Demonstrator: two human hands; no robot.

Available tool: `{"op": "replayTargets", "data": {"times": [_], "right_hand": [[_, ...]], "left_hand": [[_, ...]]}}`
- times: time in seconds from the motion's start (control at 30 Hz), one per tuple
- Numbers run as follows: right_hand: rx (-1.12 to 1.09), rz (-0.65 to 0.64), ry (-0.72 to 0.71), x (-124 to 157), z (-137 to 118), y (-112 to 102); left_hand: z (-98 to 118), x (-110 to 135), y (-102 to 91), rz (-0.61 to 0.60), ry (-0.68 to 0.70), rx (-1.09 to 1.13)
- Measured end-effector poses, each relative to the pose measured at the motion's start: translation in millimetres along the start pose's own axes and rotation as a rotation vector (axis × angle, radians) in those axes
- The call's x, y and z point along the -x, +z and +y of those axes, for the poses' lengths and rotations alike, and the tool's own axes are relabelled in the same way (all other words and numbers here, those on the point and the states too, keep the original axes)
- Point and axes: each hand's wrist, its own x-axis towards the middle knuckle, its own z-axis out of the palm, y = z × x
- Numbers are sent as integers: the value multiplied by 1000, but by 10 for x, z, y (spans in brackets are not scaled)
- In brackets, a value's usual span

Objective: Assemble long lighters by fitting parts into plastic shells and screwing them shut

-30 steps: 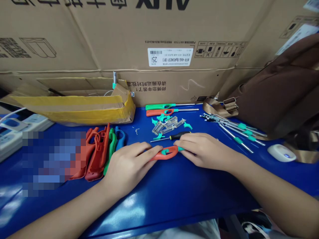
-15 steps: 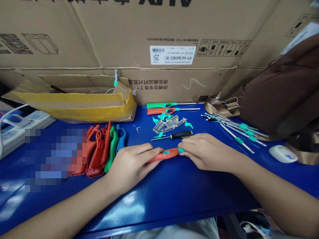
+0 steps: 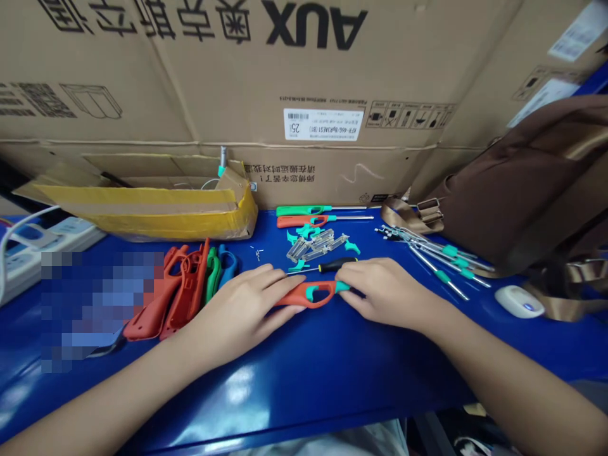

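My left hand (image 3: pixel 254 304) is closed around the handle of an orange-red gas lighter (image 3: pixel 297 294), whose teal trigger shows inside its finger loop. At the lighter's teal collar, the fingers of my right hand (image 3: pixel 380 291) pinch together; any metal tube beyond is hidden by that hand. The lighter is level above the blue table. Just behind it lies a screwdriver (image 3: pixel 337 264) with a black and yellow handle. Beyond are clear plastic fuel tanks (image 3: pixel 313 246) and loose teal triggers (image 3: pixel 352 247). A few tiny screws (image 3: pixel 258 254) lie to the left.
Red, green and blue handle shells (image 3: pixel 178 297) lie left. Finished-looking green (image 3: pixel 304 210) and red lighters (image 3: pixel 304 221) lie at the back. Metal tubes (image 3: pixel 441 256), a white mouse-like object (image 3: pixel 519 301) and a brown bag (image 3: pixel 517 183) are right. A yellow-taped carton (image 3: pixel 156 209) and power strip (image 3: pixel 52 240) stand left.
The lighter has rolled in my hands so its finger loop and teal trigger now face me. Both hands keep their hold. The view has tilted slightly upward.
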Motion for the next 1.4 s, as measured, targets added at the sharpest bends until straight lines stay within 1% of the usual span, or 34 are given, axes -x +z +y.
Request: {"op": "replayTargets", "data": {"times": [0.1, 0.2, 0.27, 0.33, 0.4, 0.43, 0.47, 0.5, 0.53, 0.63, 0.73, 0.8, 0.9, 1.0, 1.4], "right_hand": [[41, 131, 43, -2, 98, -14], [74, 241, 33, -6, 186, -34], [115, 307, 15, -15, 217, -47], [140, 439, -2, -25, 229, -57], [98, 610, -48, -29, 225, -61], [53, 673, -84, -28, 217, -61], [5, 701, -124, -27, 204, -59], [-38, 690, -166, -25, 185, -56], [-70, 647, -204, -25, 161, -50], [-108, 415, -280, -36, 84, -7], [-131, 217, -275, -62, 47, 67], [-163, 148, -250, -79, 56, 118], [-208, 128, -225, -93, 92, 174], [-230, 133, -223, -97, 113, 194], [-235, 73, -203, -97, 101, 191]], "left_hand": [[32, -73, -117, -93, 24, -31], [-38, -180, -164, -127, 49, -48], [-160, -297, -186, -151, 53, -34], [-318, -449, -226, -154, 54, -17], [-473, -615, -277, -131, 8, -54], [-540, -696, -298, -137, -10, -86], [-596, -771, -311, -142, -27, -101], [-642, -841, -312, -139, -39, -117], [-678, -905, -300, -133, -51, -136], [-762, -1079, -198, -139, -83, -199], [-854, -1246, -76, -143, -103, -249], [-920, -1354, -20, -135, -116, -270], [-990, -1483, 33, -137, -137, -289], [-1014, -1553, 74, -150, -145, -314], [-1056, -1563, 187, -180, -239, -413]]}}
